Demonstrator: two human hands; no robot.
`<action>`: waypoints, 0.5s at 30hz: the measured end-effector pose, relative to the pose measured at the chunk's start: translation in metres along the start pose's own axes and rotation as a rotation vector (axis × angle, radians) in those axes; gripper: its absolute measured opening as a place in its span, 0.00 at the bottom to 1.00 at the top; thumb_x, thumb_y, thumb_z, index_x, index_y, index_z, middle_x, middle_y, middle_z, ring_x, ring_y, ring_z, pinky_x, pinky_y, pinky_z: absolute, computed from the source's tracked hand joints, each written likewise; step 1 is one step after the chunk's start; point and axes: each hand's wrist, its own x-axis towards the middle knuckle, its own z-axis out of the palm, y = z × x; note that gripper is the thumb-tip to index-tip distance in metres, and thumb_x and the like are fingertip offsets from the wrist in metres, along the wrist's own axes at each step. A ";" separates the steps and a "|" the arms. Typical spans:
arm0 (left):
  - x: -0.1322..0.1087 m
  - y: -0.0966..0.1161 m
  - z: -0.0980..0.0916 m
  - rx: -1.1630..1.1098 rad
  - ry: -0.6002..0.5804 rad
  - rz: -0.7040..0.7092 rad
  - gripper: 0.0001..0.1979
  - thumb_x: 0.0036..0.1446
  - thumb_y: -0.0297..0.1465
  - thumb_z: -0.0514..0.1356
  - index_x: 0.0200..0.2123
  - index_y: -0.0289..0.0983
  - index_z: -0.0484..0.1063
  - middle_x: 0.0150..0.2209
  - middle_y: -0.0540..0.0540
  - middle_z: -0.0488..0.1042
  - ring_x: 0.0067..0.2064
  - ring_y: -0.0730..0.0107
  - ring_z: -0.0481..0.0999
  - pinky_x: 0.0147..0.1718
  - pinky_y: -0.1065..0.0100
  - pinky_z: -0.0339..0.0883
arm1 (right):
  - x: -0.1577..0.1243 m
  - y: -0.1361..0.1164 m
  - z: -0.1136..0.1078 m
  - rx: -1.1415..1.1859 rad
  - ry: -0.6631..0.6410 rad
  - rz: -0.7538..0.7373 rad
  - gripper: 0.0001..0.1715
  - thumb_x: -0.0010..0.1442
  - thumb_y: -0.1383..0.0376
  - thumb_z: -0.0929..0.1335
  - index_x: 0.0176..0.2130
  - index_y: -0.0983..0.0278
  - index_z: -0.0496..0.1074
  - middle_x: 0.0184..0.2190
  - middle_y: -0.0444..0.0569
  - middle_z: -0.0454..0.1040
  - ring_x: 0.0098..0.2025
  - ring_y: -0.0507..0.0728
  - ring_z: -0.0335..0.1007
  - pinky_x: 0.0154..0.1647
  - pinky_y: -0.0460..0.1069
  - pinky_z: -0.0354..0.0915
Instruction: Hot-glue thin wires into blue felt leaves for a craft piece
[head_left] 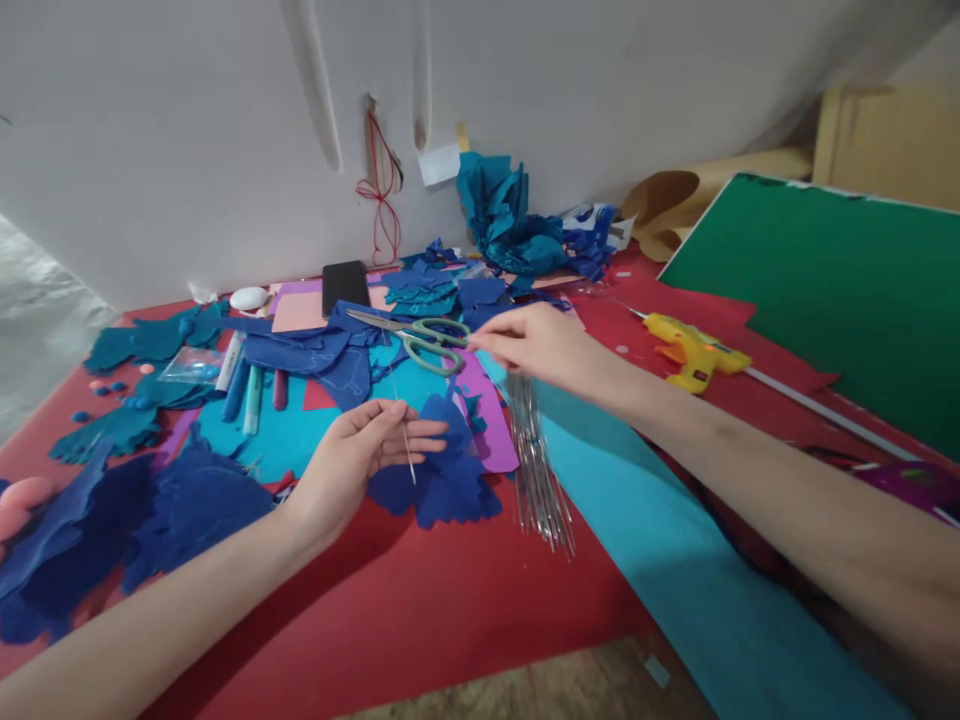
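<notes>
My left hand (360, 455) pinches a thin metal wire (405, 445) between thumb and fingers, just above a dark blue cut felt piece (442, 480). My right hand (536, 345) reaches left, its fingertips closed at the green handles of the scissors (420, 340), which lie on blue and purple felt. A bundle of thin silver wires (536, 470) lies on the red sheet below my right wrist.
A yellow glue gun (694, 350) lies at the right, near a green board (832, 280). A long teal felt strip (675, 560) runs toward the front. Several markers (251, 385), felt scraps, a black box (345, 285) and crumpled blue paper (502, 215) crowd the back and left.
</notes>
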 end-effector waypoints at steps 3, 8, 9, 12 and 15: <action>-0.001 0.000 0.004 -0.003 -0.011 -0.040 0.07 0.55 0.31 0.54 0.27 0.34 0.64 0.31 0.44 0.78 0.32 0.68 0.77 0.32 0.70 0.67 | 0.006 -0.020 0.020 0.081 -0.159 -0.068 0.15 0.54 0.60 0.64 0.23 0.68 0.69 0.15 0.41 0.61 0.15 0.44 0.50 0.16 0.43 0.48; -0.004 -0.002 0.002 0.022 -0.021 -0.046 0.07 0.54 0.31 0.56 0.26 0.33 0.67 0.29 0.45 0.78 0.31 0.69 0.77 0.29 0.73 0.68 | 0.014 -0.038 0.045 0.204 -0.327 -0.071 0.09 0.53 0.69 0.64 0.23 0.70 0.68 0.15 0.41 0.62 0.12 0.42 0.45 0.13 0.42 0.45; -0.004 -0.002 0.001 0.026 -0.011 -0.045 0.07 0.53 0.31 0.56 0.26 0.33 0.67 0.29 0.45 0.78 0.31 0.70 0.77 0.28 0.74 0.68 | 0.015 -0.040 0.046 0.231 -0.346 -0.067 0.08 0.53 0.71 0.63 0.24 0.70 0.68 0.16 0.41 0.62 0.12 0.42 0.45 0.13 0.42 0.45; -0.005 -0.004 -0.002 0.025 0.021 -0.056 0.07 0.52 0.31 0.58 0.26 0.33 0.68 0.28 0.45 0.78 0.31 0.70 0.77 0.27 0.75 0.68 | 0.014 -0.047 0.046 0.284 -0.352 -0.066 0.10 0.55 0.71 0.61 0.26 0.70 0.68 0.16 0.40 0.62 0.12 0.41 0.44 0.12 0.42 0.43; -0.006 -0.004 -0.005 0.068 0.018 -0.060 0.08 0.51 0.32 0.58 0.25 0.33 0.70 0.27 0.45 0.78 0.30 0.70 0.77 0.26 0.76 0.68 | 0.014 -0.051 0.045 0.260 -0.317 -0.108 0.10 0.56 0.70 0.62 0.25 0.70 0.67 0.17 0.40 0.62 0.13 0.41 0.45 0.12 0.41 0.44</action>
